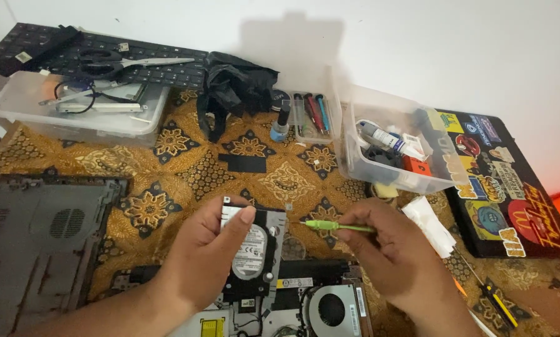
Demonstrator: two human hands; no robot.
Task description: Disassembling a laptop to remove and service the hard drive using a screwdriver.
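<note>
My left hand (208, 259) grips a hard drive (255, 246) with a white label, holding it tilted above an opened laptop (305, 302). My right hand (395, 253) pinches a small green-handled screwdriver (336, 226), its metal tip touching the drive's upper right edge. The laptop's round cooling fan (331, 310) shows just below my right hand.
A grey laptop bottom cover (37, 243) lies at left. Behind stand a clear tub with parts (80, 109), a keyboard with scissors (136, 62), a black bag (236, 87), a screwdriver tray (314, 115) and a clear box (395, 150). A sticker-covered lid (504, 187) and a yellow-black screwdriver (495, 302) lie at right.
</note>
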